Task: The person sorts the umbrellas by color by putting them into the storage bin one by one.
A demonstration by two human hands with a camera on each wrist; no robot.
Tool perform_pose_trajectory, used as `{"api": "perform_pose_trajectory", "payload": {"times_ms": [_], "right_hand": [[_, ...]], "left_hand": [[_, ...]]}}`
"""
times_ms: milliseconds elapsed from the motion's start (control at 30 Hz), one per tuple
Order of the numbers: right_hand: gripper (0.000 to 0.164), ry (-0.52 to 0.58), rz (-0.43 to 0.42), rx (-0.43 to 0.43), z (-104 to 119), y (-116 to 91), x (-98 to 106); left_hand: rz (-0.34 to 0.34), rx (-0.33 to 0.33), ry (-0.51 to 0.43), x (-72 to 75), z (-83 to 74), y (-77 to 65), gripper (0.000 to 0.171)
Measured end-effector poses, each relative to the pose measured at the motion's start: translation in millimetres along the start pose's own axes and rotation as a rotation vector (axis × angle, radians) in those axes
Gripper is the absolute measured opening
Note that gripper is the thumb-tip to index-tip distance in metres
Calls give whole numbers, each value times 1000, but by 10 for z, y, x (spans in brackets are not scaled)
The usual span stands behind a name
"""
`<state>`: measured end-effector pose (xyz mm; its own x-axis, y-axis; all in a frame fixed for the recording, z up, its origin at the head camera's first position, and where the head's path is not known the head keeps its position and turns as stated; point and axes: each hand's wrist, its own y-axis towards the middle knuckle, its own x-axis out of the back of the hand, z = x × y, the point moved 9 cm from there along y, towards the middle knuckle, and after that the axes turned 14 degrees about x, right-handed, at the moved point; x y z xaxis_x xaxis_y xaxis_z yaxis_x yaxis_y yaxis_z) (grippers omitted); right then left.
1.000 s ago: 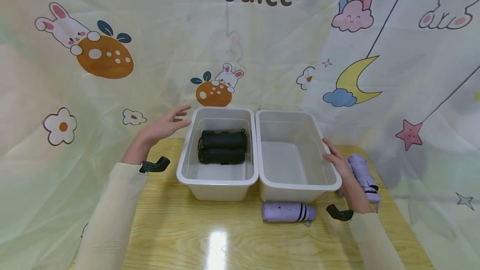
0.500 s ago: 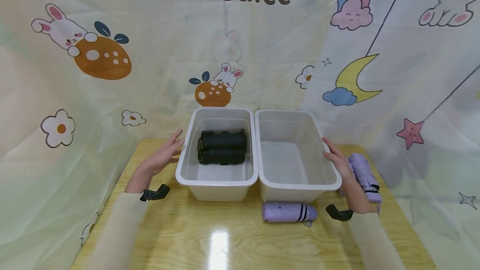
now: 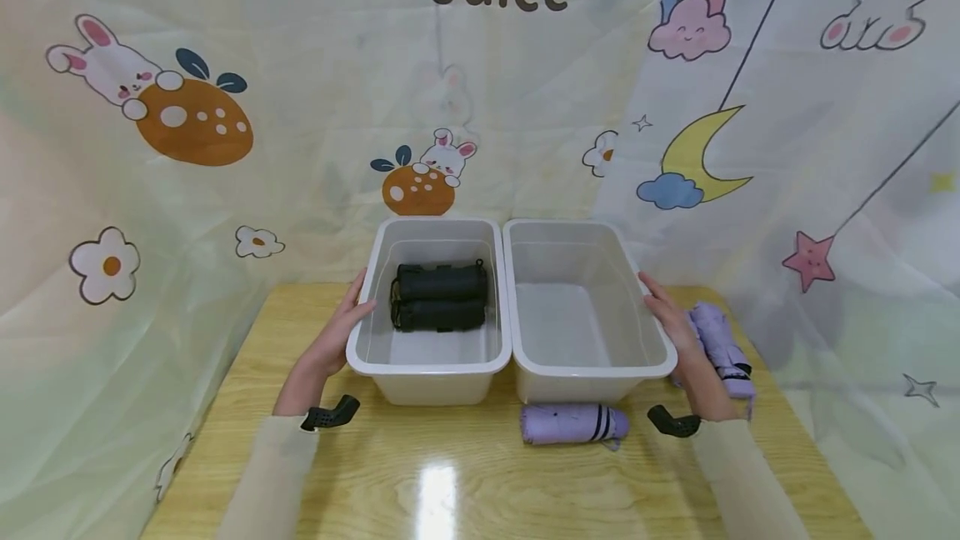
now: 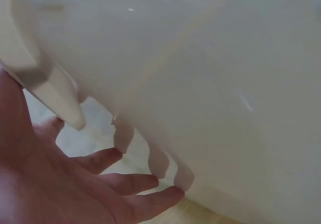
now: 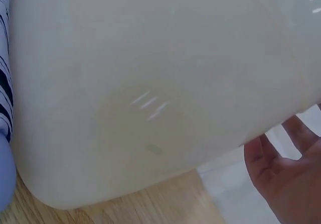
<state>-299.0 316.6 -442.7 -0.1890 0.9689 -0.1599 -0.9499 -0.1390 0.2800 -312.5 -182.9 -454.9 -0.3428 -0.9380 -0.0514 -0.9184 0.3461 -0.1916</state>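
Observation:
Two white plastic bins stand side by side. My left hand (image 3: 330,340) is at the outer side of the left bin (image 3: 431,368), thumb at the rim. In the left wrist view its fingers (image 4: 133,184) are spread and fairly straight, tips close to the bin wall. My right hand (image 3: 678,332) rests against the outer side of the right bin (image 3: 592,372), fingertips at the rim; the right wrist view shows its fingers (image 5: 258,158) slightly bent beside the wall. Inside the left bin lie two black rolled bundles (image 3: 438,297) with cord loops. Nothing shows inside the right bin.
A purple folded umbrella (image 3: 573,424) lies in front of the right bin. More purple folded umbrella (image 3: 720,344) shows right of that bin, partly behind my wrist. Behind the wooden table (image 3: 360,473) hangs a printed cloth (image 3: 315,107).
My left hand has come down from above the left bin's far left corner to its outer side, at the rim. My right hand has stayed at the right bin. The view has shifted slightly.

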Motion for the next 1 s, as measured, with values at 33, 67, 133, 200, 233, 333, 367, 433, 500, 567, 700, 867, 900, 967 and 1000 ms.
{"api": "perform_pose_trajectory", "payload": {"times_ms": [33,67,133,200,233,333,367,433,500,567,700,867,900,967,1000], "right_hand": [[55,-49,-8,11,19,-2,29],[56,-99,-22,18,37,-6,65],[57,-235,-61,29,75,-22,171],[58,-386,-117,26,116,-67,327],[59,-461,-142,20,140,-99,413],[58,-655,-180,2,209,-200,697],[57,-716,-186,-2,234,-229,792],[57,-843,-171,11,288,-263,959],[58,-951,-144,22,327,-280,1100],[58,-1042,-114,35,350,-290,1209],[58,-1140,-39,61,333,-326,1328],[61,-1187,20,32,172,-379,1433],[61,-1191,26,27,131,-377,1452],[62,-1199,47,23,53,-374,1484],[63,-1204,57,20,15,-373,1503]], "left_hand": [[-7,-2,-2,0,1,15,65],[-11,-4,0,-1,-1,30,65],[-14,-1,6,-8,6,50,65],[-15,8,15,-15,25,59,64],[-14,13,17,-20,36,61,64],[-2,14,20,-47,51,57,64],[2,9,19,-53,49,56,65],[0,-6,19,-59,30,50,64],[-9,-19,20,-52,9,46,64],[-21,-22,25,-38,-2,40,63],[-32,-11,31,-22,-1,21,63],[-43,-5,46,-24,-12,22,63],[-47,-2,49,-22,-12,23,64],[-55,4,53,-13,-4,26,66],[-59,10,59,-9,4,23,66]]}}
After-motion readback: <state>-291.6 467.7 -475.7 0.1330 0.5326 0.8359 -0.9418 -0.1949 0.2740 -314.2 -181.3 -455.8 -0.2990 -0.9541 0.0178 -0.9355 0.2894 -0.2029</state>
